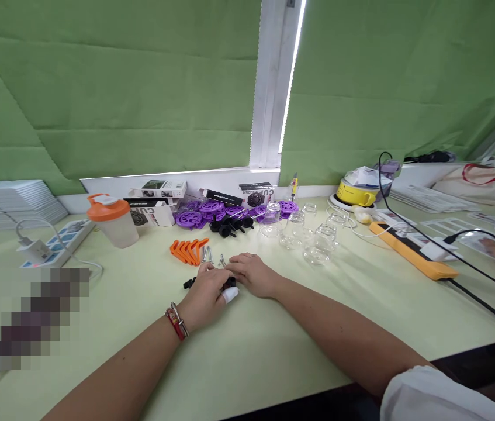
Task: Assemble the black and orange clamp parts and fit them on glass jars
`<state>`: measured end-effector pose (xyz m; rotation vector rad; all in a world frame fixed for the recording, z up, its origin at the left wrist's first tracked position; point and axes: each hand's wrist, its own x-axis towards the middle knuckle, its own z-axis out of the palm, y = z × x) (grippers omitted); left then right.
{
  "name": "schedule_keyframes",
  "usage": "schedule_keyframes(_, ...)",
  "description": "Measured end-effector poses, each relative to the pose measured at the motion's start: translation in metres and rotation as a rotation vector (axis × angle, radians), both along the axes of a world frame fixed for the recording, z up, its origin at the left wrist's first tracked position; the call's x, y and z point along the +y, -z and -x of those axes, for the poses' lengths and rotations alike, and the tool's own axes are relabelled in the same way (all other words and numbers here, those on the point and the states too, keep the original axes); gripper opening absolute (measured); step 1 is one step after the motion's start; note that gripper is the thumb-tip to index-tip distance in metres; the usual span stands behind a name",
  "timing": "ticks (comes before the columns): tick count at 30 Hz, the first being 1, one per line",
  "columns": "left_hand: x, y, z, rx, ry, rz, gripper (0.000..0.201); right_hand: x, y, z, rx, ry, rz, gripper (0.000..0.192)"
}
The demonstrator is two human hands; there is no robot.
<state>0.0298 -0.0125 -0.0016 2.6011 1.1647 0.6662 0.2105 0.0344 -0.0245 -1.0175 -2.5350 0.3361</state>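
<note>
On the table in front of me, my left hand (207,295) is closed over black plastic parts (231,282), which show at both sides of it. A white wrapping covers one of its fingertips. Close beside it lies my right hand (253,275), palm down with its fingers stretched toward the left hand; its thumb is hidden. Just beyond the fingertips are a small spring-like metal piece (222,260) and several metal screws (207,254). A row of orange angled pieces (188,251) lies left of the screws. Further back is a pile of black parts (229,225).
Purple wheel-shaped parts (190,219) and cup holder boxes (155,213) line the back. Clear glass cups (316,252) stand to the right, before an orange-edged power strip (414,257) with cables. At left are an orange-lidded shaker bottle (113,225) and another power strip (65,242).
</note>
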Motion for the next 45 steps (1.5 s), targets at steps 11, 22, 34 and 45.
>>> schedule_keyframes(11, 0.000, 0.000, 0.000, 0.005, -0.018, 0.011, 0.009, 0.002, 0.001, -0.004, 0.001, 0.046, 0.004, 0.029)
schedule_keyframes(22, 0.001, 0.001, 0.001, 0.010, -0.023, 0.023, 0.010, 0.002, 0.001, -0.002, -0.092, 0.037, -0.082, 0.022)
schedule_keyframes(34, 0.001, 0.001, 0.000, -0.014, -0.041, 0.030, 0.015, 0.007, -0.001, -0.008, 0.231, 0.251, 0.145, 0.013)
schedule_keyframes(45, 0.003, 0.003, -0.001, 0.018, -0.031, 0.014, 0.012, -0.004, -0.019, -0.007, 0.768, 0.181, 0.445, 0.019)
